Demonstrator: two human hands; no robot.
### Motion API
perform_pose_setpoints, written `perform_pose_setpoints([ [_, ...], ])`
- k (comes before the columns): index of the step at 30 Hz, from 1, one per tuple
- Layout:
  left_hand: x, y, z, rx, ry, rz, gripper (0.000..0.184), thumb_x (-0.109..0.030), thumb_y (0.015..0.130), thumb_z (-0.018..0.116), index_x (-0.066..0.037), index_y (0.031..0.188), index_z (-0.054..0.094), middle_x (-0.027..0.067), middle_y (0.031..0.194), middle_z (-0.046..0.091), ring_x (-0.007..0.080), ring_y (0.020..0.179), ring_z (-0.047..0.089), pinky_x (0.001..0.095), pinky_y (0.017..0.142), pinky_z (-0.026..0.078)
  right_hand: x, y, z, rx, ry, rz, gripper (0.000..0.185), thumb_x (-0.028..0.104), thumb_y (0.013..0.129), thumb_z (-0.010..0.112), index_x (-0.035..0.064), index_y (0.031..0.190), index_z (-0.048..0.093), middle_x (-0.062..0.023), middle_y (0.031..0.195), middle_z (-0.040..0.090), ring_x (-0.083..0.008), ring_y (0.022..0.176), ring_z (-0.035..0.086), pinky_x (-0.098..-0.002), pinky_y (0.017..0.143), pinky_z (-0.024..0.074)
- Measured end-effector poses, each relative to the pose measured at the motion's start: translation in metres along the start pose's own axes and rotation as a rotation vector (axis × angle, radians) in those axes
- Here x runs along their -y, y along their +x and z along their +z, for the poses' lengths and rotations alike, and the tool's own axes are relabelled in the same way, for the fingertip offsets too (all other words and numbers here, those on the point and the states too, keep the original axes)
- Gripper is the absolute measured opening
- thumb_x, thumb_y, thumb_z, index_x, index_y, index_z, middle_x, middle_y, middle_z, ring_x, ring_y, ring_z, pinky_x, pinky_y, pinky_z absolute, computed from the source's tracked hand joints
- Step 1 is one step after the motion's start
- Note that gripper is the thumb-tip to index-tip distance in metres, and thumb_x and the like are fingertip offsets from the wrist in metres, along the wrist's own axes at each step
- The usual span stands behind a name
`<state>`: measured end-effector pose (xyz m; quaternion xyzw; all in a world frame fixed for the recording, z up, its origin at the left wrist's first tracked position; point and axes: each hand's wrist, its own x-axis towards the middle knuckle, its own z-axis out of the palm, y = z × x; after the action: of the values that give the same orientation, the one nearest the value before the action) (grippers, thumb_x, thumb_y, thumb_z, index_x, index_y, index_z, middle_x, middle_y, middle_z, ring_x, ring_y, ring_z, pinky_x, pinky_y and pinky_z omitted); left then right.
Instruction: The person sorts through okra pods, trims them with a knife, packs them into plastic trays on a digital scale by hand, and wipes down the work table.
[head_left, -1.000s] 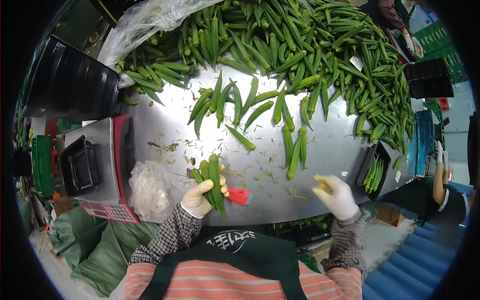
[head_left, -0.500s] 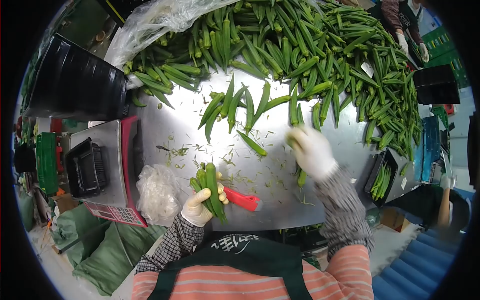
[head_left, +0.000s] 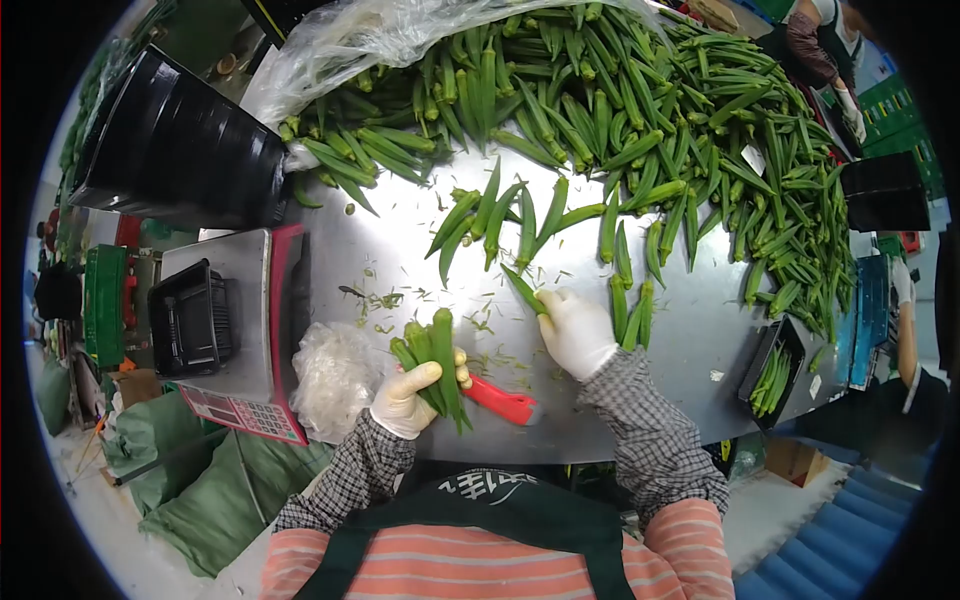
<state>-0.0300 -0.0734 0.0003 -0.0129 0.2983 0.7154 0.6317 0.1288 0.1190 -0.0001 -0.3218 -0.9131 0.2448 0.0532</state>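
My left hand, in a white glove, is closed around a small bunch of okra pods near the table's front edge. A red-handled tool lies on the metal table just right of that hand, its other end hidden. My right hand, also gloved, pinches the end of a single okra pod. Several loose pods rest on the table right beside it. Farther back, a loose row of okra lies before the large okra heap.
Left are a pink scale with a black tray, a crumpled plastic bag and a black bin. At right stands an okra-filled tray. A co-worker's gloved hand shows at the upper right. Green trimmings litter the table.
My right hand has moved left and toward me, from beside the row of okra to the single pod, and now grips it. My left hand keeps its bunch. The view has shifted slightly.
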Motion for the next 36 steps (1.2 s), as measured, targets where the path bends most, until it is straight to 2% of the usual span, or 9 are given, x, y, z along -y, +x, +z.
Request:
perform_pose_setpoints([
  [3, -0.014, -0.007, 0.000, 0.019, 0.161, 0.094, 0.042, -0.009, 0.076, 0.065, 0.000, 0.114, 0.049, 0.0127, 0.099, 0.058, 0.0254, 0.090, 0.057, 0.0409, 0.086, 0.045, 0.012, -0.007, -0.036, 0.092, 0.375, 0.205, 0.019, 0.013, 0.077, 0.055, 0.0067, 0.092, 0.063, -0.0149, 0.085, 0.062, -0.0313, 0.074, 0.061, -0.0392, 0.069, 0.0496],
  [7, -0.021, -0.003, 0.015, 0.118, 0.381, 0.095, 0.037, -0.001, 0.075, 0.064, 0.002, 0.111, 0.051, 0.0136, 0.104, 0.059, 0.0274, 0.099, 0.058, 0.0423, 0.091, 0.044, 0.031, -0.018, -0.052, 0.198, 0.406, -0.289, 0.018, 0.004, 0.077, 0.055, 0.0003, 0.091, 0.064, -0.0146, 0.082, 0.062, -0.0225, 0.065, 0.060, -0.0310, 0.062, 0.0487],
  [11, -0.004, -0.006, 0.021, 0.149, 0.332, -0.044, 0.044, 0.000, 0.077, 0.062, 0.000, 0.118, 0.047, 0.0143, 0.109, 0.057, 0.0262, 0.104, 0.056, 0.0419, 0.093, 0.044, 0.067, -0.012, -0.045, 0.094, 0.576, -0.092, 0.015, 0.003, 0.082, 0.053, -0.0008, 0.092, 0.063, -0.0120, 0.082, 0.063, -0.0189, 0.065, 0.063, -0.0293, 0.060, 0.0504],
  [12, 0.001, -0.010, 0.022, 0.136, 0.240, -0.081, 0.045, 0.000, 0.078, 0.062, 0.000, 0.120, 0.046, 0.0140, 0.109, 0.057, 0.0258, 0.103, 0.057, 0.0413, 0.093, 0.045, 0.078, -0.013, -0.036, 0.224, 0.939, 0.185, 0.015, 0.004, 0.085, 0.053, -0.0007, 0.096, 0.062, -0.0097, 0.079, 0.062, -0.0151, 0.055, 0.060, -0.0256, 0.052, 0.0493],
  [17, -0.007, -0.039, 0.013, -0.011, 0.015, 0.000, 0.051, -0.001, 0.079, 0.060, 0.000, 0.126, 0.040, 0.0157, 0.110, 0.056, 0.0257, 0.097, 0.060, 0.0394, 0.084, 0.050, 0.112, -0.004, -0.021, 0.138, 0.699, -0.051, 0.023, 0.008, 0.085, 0.059, 0.0018, 0.107, 0.059, -0.0089, 0.081, 0.059, -0.0140, 0.058, 0.060, -0.0249, 0.052, 0.0478],
  [23, -0.161, -0.123, 0.032, -0.391, 1.290, 1.048, 0.049, 0.010, 0.074, 0.054, -0.003, 0.120, 0.045, 0.0114, 0.107, 0.056, 0.0201, 0.099, 0.055, 0.0324, 0.088, 0.045, 0.072, 0.047, -0.004, -0.132, 0.151, -0.242, 0.027, 0.012, 0.082, 0.058, 0.0062, 0.108, 0.059, -0.0135, 0.095, 0.058, -0.0272, 0.078, 0.060, -0.0366, 0.069, 0.0494],
  [26, -0.233, -0.140, -0.006, -0.650, 1.745, 1.047, 0.045, 0.011, 0.079, 0.052, 0.000, 0.122, 0.045, 0.0098, 0.111, 0.055, 0.0175, 0.104, 0.054, 0.0278, 0.092, 0.041, 0.058, 0.098, 0.009, -0.167, -0.020, -0.277, 0.027, 0.009, 0.080, 0.054, 0.0088, 0.106, 0.059, -0.0136, 0.105, 0.056, -0.0307, 0.093, 0.056, -0.0398, 0.079, 0.0463],
  [31, -0.282, -0.133, -0.044, -0.466, 2.480, 0.668, 0.067, 0.010, 0.060, 0.063, -0.003, 0.124, 0.046, 0.0152, 0.121, 0.051, 0.0323, 0.114, 0.047, 0.0376, 0.097, 0.038, 0.053, 0.147, 0.036, -0.140, -0.447, -0.306, 0.029, 0.006, 0.074, 0.056, 0.0104, 0.102, 0.062, -0.0129, 0.116, 0.050, -0.0282, 0.107, 0.049, -0.0381, 0.089, 0.0410],
  [36, -0.256, -0.134, 0.016, -0.472, 2.321, 0.723, 0.077, 0.008, 0.057, 0.067, -0.002, 0.129, 0.043, 0.0157, 0.135, 0.040, 0.0308, 0.122, 0.042, 0.0380, 0.102, 0.034, 0.045, 0.114, 0.009, 0.052, 0.519, 0.074, 0.027, 0.021, 0.082, 0.059, 0.0039, 0.103, 0.061, -0.0115, 0.085, 0.064, -0.0248, 0.078, 0.061, -0.0323, 0.071, 0.0488],
])
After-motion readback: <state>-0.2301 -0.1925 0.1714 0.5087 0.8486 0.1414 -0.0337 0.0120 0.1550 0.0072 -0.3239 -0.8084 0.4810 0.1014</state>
